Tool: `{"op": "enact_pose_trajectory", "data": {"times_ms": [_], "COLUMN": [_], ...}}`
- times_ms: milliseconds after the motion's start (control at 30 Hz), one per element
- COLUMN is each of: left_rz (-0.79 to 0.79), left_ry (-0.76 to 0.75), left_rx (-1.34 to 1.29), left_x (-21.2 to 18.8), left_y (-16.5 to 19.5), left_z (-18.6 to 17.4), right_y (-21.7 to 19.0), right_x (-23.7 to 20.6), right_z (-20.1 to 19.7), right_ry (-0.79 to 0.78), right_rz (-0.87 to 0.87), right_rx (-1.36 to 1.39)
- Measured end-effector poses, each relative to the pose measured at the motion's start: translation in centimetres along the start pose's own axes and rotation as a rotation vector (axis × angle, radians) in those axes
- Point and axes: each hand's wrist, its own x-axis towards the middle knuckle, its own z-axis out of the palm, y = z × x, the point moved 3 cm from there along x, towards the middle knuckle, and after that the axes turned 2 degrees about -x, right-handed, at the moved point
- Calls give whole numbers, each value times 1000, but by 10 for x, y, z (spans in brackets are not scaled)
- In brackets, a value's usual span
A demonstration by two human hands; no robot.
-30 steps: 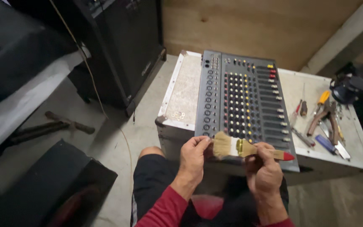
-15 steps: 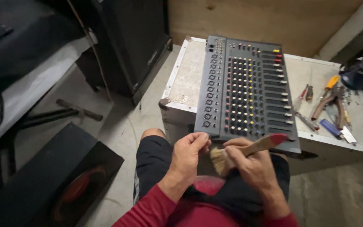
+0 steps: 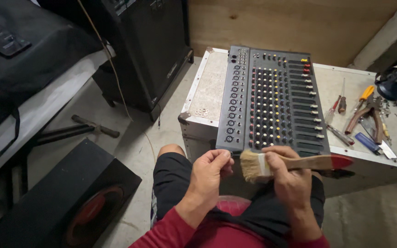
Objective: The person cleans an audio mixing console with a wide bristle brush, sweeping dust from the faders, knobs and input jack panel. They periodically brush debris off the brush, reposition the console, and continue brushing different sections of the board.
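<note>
A grey audio mixing console (image 3: 272,101) with rows of small knobs and sliders lies on a worn white case (image 3: 212,92). My right hand (image 3: 288,177) grips a wooden paintbrush (image 3: 309,162) with pale bristles and a red handle tip, held level just in front of the console's near edge. My left hand (image 3: 212,172) is at the console's near left corner, fingers curled beside the bristles. Whether it pinches anything is unclear.
Pliers, screwdrivers and a blue-handled tool (image 3: 366,121) lie on the case's right side. Small washers (image 3: 202,111) sit left of the console. A tall black speaker cabinet (image 3: 148,46) stands behind, and another black speaker (image 3: 65,202) lies on the concrete floor.
The brush has swung from tilted to level, bristles pointing left. The view has shifted closer to the console. My left hand stays at the near left corner.
</note>
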Motion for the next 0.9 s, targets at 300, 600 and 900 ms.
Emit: {"op": "enact_pose_trajectory", "data": {"times_ms": [300,600,900], "left_rz": [-74,-44,-81], "left_ry": [-27,-32,-136], "left_rx": [-46,-114,-183], "left_x": [-12,-9,-9], "left_y": [-2,-7,-15], "left_z": [5,-1,-5], "right_y": [6,12,14], "right_x": [-9,-11,-19], "right_z": [1,1,3], "right_ry": [28,34,59], "right_rz": [-72,-80,-124], "right_rx": [-18,27,29]}}
